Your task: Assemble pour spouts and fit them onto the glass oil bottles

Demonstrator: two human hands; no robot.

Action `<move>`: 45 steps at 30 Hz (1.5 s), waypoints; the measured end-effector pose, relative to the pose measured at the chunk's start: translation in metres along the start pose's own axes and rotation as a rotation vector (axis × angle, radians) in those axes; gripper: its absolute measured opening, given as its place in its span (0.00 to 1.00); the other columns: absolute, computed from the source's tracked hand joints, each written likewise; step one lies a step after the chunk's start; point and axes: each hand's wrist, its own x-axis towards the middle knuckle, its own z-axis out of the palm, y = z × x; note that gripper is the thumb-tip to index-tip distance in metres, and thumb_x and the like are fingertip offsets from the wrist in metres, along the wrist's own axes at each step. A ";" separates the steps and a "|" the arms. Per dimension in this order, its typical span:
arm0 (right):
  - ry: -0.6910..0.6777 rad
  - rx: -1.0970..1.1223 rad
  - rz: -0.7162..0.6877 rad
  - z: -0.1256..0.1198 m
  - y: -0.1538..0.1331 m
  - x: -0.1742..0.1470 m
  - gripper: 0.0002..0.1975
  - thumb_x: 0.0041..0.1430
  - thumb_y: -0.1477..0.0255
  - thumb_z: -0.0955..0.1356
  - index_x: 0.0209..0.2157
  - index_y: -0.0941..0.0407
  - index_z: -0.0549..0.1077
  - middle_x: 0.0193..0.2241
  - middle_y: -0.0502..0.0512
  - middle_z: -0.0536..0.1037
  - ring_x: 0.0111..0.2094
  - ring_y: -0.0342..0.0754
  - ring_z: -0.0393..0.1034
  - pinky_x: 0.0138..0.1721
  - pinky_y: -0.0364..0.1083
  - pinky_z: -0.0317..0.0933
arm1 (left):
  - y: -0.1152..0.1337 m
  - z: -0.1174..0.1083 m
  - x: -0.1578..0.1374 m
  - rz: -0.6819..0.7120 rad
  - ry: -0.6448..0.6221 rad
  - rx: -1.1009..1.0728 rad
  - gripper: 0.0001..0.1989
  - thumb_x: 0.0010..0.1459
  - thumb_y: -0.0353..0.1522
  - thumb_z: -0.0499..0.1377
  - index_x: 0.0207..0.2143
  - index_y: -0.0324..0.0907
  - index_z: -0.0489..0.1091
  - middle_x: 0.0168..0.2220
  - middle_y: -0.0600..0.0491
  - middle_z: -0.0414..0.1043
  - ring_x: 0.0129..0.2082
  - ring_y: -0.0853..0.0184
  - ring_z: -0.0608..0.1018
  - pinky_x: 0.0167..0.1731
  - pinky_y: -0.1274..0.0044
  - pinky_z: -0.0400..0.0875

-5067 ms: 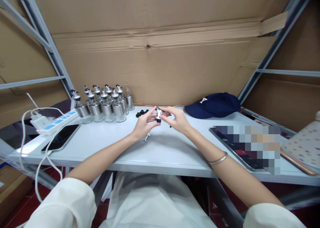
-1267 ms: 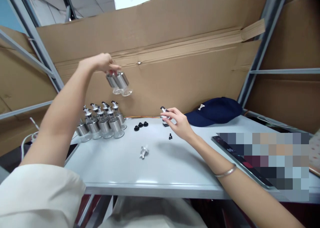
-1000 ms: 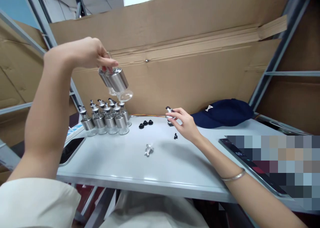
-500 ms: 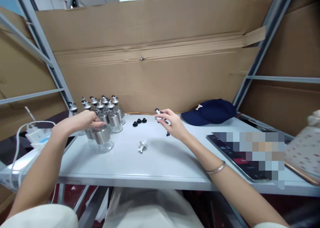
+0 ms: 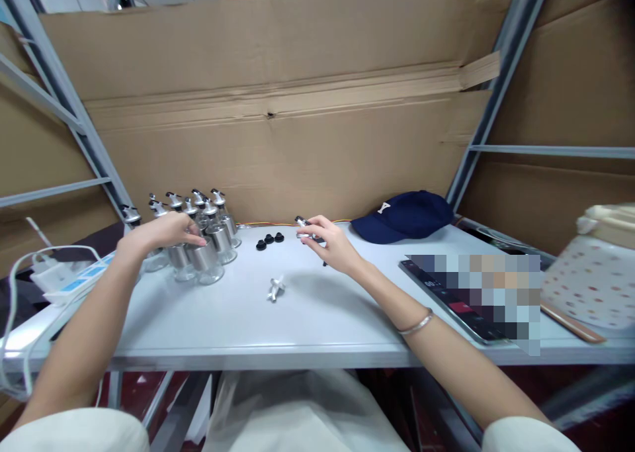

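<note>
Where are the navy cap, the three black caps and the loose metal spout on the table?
navy cap (image 5: pixel 404 215), head view, on its crown.
three black caps (image 5: pixel 269 241), head view, on the middle one.
loose metal spout (image 5: pixel 274 288), head view, on its body.

The left hand is resting its fingers on top of a steel-sleeved glass bottle standing on the desk, with capped bottles clustering just behind. The right hand is pinching a metal pourer spout. Between the hands, black stoppers and another spout are lying.
</note>
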 end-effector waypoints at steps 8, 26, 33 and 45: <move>-0.025 -0.013 0.022 0.002 0.003 -0.003 0.11 0.62 0.67 0.62 0.40 0.54 0.74 0.38 0.57 0.70 0.35 0.46 0.69 0.37 0.47 0.67 | 0.004 0.008 0.019 0.060 0.020 0.075 0.18 0.46 0.49 0.58 0.26 0.44 0.74 0.25 0.53 0.74 0.28 0.65 0.74 0.26 0.78 0.60; -0.038 -0.056 0.021 0.003 0.002 -0.004 0.13 0.62 0.65 0.62 0.38 0.55 0.74 0.36 0.58 0.71 0.33 0.46 0.70 0.33 0.46 0.68 | -0.017 0.026 0.058 0.142 0.199 -0.018 0.23 0.50 0.51 0.53 0.29 0.41 0.75 0.39 0.48 0.67 0.41 0.62 0.71 0.41 0.76 0.64; -0.051 -0.056 0.020 0.003 -0.001 -0.004 0.13 0.62 0.64 0.61 0.38 0.54 0.75 0.37 0.58 0.72 0.33 0.47 0.71 0.32 0.46 0.68 | -0.010 0.015 0.059 0.030 0.168 0.114 0.19 0.51 0.46 0.54 0.37 0.45 0.75 0.43 0.48 0.65 0.36 0.64 0.73 0.37 0.76 0.65; -0.047 -0.063 0.010 0.005 0.001 -0.006 0.12 0.61 0.65 0.61 0.38 0.52 0.75 0.37 0.59 0.73 0.35 0.48 0.71 0.32 0.47 0.69 | 0.022 0.023 0.029 0.057 0.266 0.230 0.10 0.52 0.35 0.59 0.38 0.45 0.70 0.49 0.46 0.61 0.51 0.54 0.65 0.47 0.64 0.63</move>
